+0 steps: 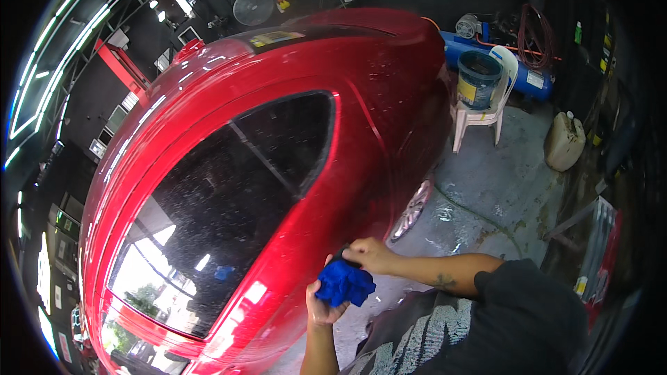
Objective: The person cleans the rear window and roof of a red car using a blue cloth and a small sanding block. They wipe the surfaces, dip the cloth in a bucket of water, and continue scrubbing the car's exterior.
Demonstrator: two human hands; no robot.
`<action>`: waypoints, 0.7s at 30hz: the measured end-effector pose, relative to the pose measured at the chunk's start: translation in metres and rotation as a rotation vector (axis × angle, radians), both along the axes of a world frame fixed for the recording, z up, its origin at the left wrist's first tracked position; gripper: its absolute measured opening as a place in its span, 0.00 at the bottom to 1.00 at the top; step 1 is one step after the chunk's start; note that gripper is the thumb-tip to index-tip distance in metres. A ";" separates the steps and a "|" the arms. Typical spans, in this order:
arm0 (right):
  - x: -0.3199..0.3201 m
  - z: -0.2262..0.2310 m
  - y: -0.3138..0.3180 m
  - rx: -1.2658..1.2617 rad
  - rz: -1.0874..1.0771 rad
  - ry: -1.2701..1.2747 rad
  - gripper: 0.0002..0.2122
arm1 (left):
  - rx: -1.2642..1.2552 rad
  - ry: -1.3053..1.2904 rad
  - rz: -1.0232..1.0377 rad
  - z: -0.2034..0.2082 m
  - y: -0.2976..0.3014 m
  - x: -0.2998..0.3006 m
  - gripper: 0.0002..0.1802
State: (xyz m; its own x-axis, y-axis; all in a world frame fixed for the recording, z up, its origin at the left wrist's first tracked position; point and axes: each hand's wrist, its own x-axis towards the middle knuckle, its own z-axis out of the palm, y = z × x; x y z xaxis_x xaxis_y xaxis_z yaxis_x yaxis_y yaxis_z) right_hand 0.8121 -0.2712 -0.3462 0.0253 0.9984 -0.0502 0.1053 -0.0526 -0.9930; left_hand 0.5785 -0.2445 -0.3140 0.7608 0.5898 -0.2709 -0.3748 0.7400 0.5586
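A bunched bright blue cloth (345, 285) rests in my left hand (322, 305), whose fingers curl round it from below and from the left. My right hand (371, 255) is closed just above the cloth, on a small black object (352, 257) that touches or nearly touches it. Most of that object is hidden by my fingers, so its kind does not show. Both hands are beside a red car (361, 146), apart from its bodywork. Water drops speckle the car's dark side window (236, 187), which mirrors a small blue patch.
A rear wheel (413, 210) shows below the car body. Behind it, a dark bucket (478, 80) stands on a white plastic chair (501, 101) before a blue air compressor (535, 80). A jerrycan (564, 142) stands at right. A green hose (479, 214) crosses the wet floor.
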 end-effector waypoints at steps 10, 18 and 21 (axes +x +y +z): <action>0.384 -0.053 -0.251 -0.084 -1.035 0.422 0.09 | -0.115 -0.088 0.007 -0.045 -0.052 0.271 0.43; 0.448 -0.073 -0.324 -0.094 -1.114 0.742 0.15 | -0.024 0.017 0.012 -0.062 0.009 0.393 0.44; 0.466 -0.097 -0.305 -0.143 -1.045 0.707 0.16 | -0.009 0.142 0.041 -0.045 -0.002 0.456 0.45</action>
